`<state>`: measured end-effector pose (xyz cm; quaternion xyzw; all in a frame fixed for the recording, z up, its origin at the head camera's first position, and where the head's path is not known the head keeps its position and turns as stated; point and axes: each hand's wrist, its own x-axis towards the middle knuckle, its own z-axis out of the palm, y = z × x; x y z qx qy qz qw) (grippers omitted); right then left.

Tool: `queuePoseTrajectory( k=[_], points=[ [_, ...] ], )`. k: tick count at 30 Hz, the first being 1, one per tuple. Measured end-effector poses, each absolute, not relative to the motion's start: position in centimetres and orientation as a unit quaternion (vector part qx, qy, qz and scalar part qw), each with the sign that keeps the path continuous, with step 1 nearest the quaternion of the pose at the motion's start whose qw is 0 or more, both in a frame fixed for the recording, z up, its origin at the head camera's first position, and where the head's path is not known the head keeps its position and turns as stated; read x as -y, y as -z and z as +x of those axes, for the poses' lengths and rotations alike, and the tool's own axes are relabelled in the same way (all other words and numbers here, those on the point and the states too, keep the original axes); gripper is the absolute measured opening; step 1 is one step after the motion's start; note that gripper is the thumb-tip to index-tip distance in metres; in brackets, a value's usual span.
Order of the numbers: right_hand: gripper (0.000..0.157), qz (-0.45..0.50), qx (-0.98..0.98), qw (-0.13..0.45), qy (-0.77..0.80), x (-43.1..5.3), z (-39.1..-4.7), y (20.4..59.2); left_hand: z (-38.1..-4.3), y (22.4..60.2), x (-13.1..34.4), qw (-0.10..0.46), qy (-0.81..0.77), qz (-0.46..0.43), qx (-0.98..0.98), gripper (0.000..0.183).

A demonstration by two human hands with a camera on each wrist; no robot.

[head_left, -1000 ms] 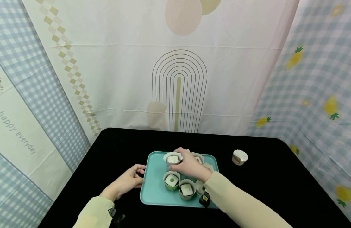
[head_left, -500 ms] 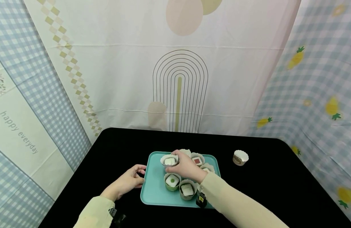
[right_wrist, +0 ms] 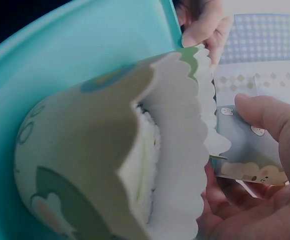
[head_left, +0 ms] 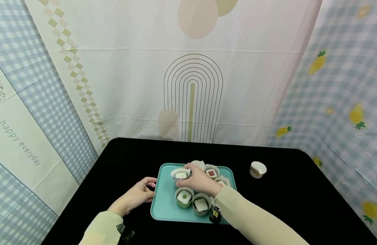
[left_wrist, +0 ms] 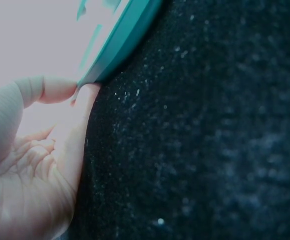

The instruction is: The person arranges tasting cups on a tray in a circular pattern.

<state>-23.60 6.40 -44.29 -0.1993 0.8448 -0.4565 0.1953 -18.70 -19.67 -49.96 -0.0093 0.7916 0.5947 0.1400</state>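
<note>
On a teal tray (head_left: 164, 206) stand several paper baking cups with small white cakes inside. My right hand (head_left: 200, 180) holds one such paper cup (head_left: 177, 178) by its side, over the tray's back left part. In the right wrist view, the thumb and fingers grip that blue-grey cup (right_wrist: 249, 135), printed with a bear. A cup with a green-dotted cake (head_left: 184, 196) stands just in front of the held one. My left hand (head_left: 138, 195) pinches the tray's left rim between thumb and finger, as the left wrist view shows. Whether the held cup touches the tray is unclear.
An extra white-rimmed paper cup (head_left: 257, 169) stands apart, right of the tray, on the black table (head_left: 124, 156). A cup with a red-topped cake (head_left: 211, 173) is behind my right hand. Patterned curtains (head_left: 130, 85) hang around the table.
My right hand has carried its cup a little left and slightly towards me, uncovering the red-topped cake behind it. The left hand has stayed on the tray's rim.
</note>
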Motion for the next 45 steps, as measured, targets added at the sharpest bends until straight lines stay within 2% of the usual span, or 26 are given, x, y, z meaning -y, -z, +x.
queuePoseTrajectory(
  k=[6, 12, 20, 27, 38, 45],
  points=[
    [0.066, -0.185, -0.842, 0.194, 0.469, -6.1, -24.1, 44.8, -18.8, 49.9, 19.8, 0.148, -0.598, -0.009, -0.788, 0.052],
    [0.072, -0.19, -0.86, 0.179, 0.439, -5.7, -23.9, 45.1, -18.9, 49.9, 19.8, 0.152, -0.601, -0.007, -0.785, 0.052],
    [0.058, -0.21, -0.884, 0.163, 0.385, -5.4, -23.9, 45.1, -18.9, 49.9, 20.0, 0.157, -0.604, -0.002, -0.781, 0.052],
    [0.06, -0.236, -0.876, 0.162, 0.388, -5.1, -23.5, 44.6, -19.0, 50.1, 20.1, 0.155, -0.604, 0.004, -0.782, 0.052],
    [0.04, -0.262, -0.875, 0.154, 0.376, -5.3, -23.2, 44.3, -19.0, 50.3, 20.1, 0.154, -0.601, -0.001, -0.784, 0.052],
    [0.035, -0.258, -0.88, 0.156, 0.368, -5.5, -22.8, 44.2, -19.1, 50.2, 20.1, 0.157, -0.602, -0.001, -0.783, 0.052]
  ],
)
